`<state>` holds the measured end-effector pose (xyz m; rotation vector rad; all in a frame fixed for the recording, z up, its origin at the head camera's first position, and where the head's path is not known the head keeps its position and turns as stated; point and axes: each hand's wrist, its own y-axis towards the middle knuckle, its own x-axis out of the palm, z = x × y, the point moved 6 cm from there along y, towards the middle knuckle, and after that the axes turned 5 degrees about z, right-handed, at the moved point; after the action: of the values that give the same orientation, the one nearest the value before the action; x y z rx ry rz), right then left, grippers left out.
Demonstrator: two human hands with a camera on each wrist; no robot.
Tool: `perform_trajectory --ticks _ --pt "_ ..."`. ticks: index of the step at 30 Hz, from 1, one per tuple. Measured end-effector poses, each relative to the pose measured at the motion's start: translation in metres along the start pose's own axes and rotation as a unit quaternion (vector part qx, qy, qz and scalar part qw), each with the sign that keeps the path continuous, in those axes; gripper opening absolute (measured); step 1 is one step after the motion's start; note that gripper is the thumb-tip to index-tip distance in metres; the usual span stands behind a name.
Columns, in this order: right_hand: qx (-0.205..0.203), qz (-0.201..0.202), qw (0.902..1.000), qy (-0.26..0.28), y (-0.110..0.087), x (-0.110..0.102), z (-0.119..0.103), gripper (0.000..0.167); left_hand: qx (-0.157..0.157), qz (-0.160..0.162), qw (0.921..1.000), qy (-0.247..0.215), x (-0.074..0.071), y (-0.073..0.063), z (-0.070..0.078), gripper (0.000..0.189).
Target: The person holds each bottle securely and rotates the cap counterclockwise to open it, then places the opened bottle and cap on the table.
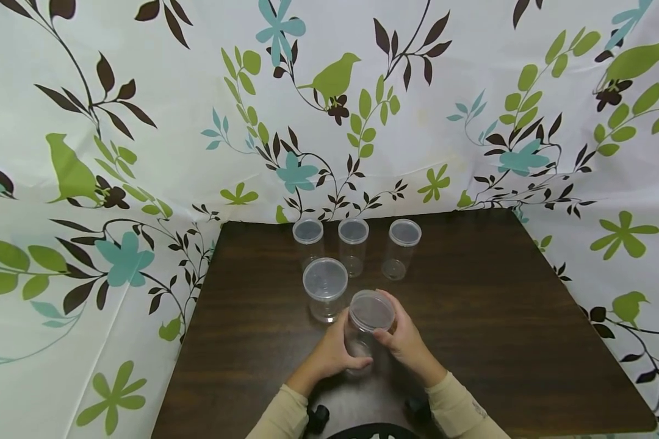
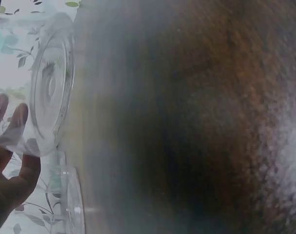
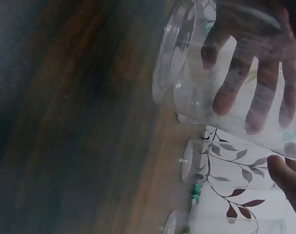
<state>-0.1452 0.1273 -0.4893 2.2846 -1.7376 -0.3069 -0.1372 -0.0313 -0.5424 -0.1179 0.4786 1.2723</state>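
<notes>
A clear plastic jar with a translucent lid (image 1: 371, 311) is between my two hands near the middle of the table. My left hand (image 1: 332, 352) grips its body from the left, thumb low across the front. My right hand (image 1: 406, 338) holds it from the right near the rim, thumb at the lid's front edge. In the left wrist view the jar's round base (image 2: 52, 87) shows beside the fingers. Through its clear wall (image 3: 194, 87) in the right wrist view, spread fingers are visible. Whether the base touches the table I cannot tell.
Another lidded jar (image 1: 326, 280) stands just behind and left of the held one. Three more stand in a row at the back: left (image 1: 308, 233), middle (image 1: 354, 233) and right (image 1: 404, 235). The dark wooden table (image 1: 505, 323) meets a patterned cloth (image 1: 417, 140) behind it.
</notes>
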Motion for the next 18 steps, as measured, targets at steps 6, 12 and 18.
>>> perform_trajectory --ticks 6,12,18 --pt "-0.026 -0.105 0.9941 -0.008 0.010 -0.005 0.001 0.087 0.014 -0.065 0.9978 -0.002 0.000 -0.004 0.006 0.116" --pt "-0.032 -0.259 0.9617 0.085 0.014 -0.002 0.001 0.093 0.040 -0.144 0.9861 -0.072 0.007 -0.006 0.011 0.118" --pt "-0.015 -0.294 0.9458 0.137 0.014 -0.002 0.008 0.102 0.038 -0.139 0.9842 -0.104 0.009 -0.006 0.009 0.112"
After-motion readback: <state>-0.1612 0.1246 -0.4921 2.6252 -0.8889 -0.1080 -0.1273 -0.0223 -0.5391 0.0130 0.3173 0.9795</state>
